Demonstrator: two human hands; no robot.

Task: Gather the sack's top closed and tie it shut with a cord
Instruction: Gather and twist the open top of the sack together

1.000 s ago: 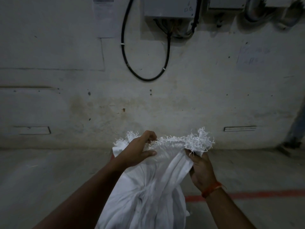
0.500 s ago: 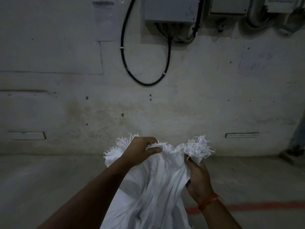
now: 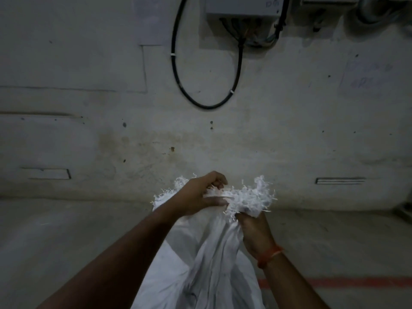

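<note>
Both grips clench the sack [image 3: 207,259] at its frayed top [image 3: 249,198]: the left hand [image 3: 198,195] bunches the near-left edge, the right hand [image 3: 254,233] squeezes the neck below the fringe. The sack stands on the floor [image 3: 66,241] between the arms. Loose folds at far left may slip out ungathered, and no cord is visible.

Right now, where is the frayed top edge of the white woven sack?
In the head view, the white woven sack's frayed top edge sits low and centre, bunched between the left hand and right hand, before the pale wall.
</note>
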